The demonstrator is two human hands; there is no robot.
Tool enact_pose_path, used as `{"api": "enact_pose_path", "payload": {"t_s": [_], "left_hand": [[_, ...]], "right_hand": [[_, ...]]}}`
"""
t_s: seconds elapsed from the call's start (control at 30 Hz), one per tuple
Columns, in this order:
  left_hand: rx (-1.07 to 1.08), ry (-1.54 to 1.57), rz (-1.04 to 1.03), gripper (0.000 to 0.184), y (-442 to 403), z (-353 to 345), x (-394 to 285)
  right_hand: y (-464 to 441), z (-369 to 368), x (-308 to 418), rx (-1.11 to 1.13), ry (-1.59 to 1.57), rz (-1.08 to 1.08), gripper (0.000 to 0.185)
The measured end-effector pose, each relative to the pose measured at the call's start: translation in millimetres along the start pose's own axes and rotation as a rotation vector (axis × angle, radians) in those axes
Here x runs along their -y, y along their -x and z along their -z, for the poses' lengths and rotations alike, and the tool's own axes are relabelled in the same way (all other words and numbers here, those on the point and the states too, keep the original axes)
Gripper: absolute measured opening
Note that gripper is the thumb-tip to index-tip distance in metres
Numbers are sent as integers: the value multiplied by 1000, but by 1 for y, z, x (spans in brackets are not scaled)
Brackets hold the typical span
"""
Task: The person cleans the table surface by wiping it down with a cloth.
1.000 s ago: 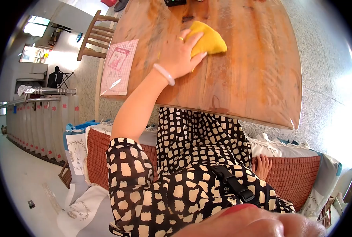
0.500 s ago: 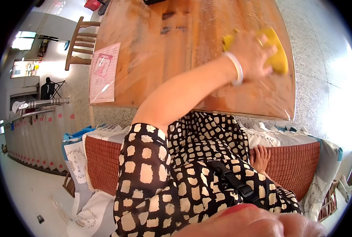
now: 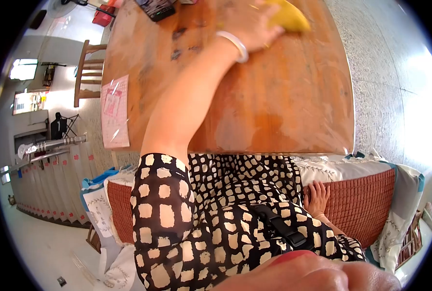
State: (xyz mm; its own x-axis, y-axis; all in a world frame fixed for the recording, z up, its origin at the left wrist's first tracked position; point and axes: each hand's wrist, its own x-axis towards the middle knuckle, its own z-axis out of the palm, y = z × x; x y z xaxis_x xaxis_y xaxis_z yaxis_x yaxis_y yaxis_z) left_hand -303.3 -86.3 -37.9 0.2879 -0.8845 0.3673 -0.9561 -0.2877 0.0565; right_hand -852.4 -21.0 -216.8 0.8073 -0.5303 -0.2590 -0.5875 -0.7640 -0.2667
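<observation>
My left hand point(image 3: 252, 24), with a pale bracelet at the wrist, presses a yellow cloth point(image 3: 293, 17) onto the wooden table point(image 3: 274, 102) near the top of the view; its fingers are somewhat blurred. A clear, shiny cover lies over the tabletop. My right hand point(image 3: 318, 196) rests beside my body on the reddish-brown seat mat point(image 3: 359, 206), with its fingers apart and nothing visible in it.
On the table's left side is a pink printed sheet point(image 3: 115, 111). A dark box-like object point(image 3: 155, 8) sits at the top edge of the view. A wooden chair point(image 3: 91, 72) stands left of the table, and a metal railing point(image 3: 63, 143) is farther left.
My left hand swept right with the cloth, then moved back left and toward the far part of the table. More of the dark object shows now. My right hand stays on the mat.
</observation>
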Motion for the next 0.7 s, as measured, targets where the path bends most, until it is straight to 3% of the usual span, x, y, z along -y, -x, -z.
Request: {"api": "enact_pose_path", "payload": {"t_s": [0.07,0.23,0.33,0.37,0.43,0.5,0.53,0.57,0.7], "left_hand": [[-80,-126,165,57,-12,-7,35],[162,-181,612,58,-50,10,29],[108,-218,570,60,-64,-7,23],[183,-236,522,61,-69,-10,15],[-20,-255,254,62,-66,-34,-6],[117,6,162,62,-56,-13,-52],[41,41,51,61,-46,-15,-69],[126,29,-31,58,-39,-4,-81],[79,185,-263,58,5,-6,-119]], "right_hand": [[0,0,0,-11,-11,5,47],[-2,7,1,12,-39,-4,49],[-3,7,2,14,-49,-7,49],[-3,6,2,14,-48,-6,49],[-1,6,0,22,-44,-4,49],[-2,4,-1,30,-40,0,49],[-2,3,-1,27,-38,2,49],[-1,2,-1,23,-35,3,49],[-1,0,-2,-1,-19,16,49]]}}
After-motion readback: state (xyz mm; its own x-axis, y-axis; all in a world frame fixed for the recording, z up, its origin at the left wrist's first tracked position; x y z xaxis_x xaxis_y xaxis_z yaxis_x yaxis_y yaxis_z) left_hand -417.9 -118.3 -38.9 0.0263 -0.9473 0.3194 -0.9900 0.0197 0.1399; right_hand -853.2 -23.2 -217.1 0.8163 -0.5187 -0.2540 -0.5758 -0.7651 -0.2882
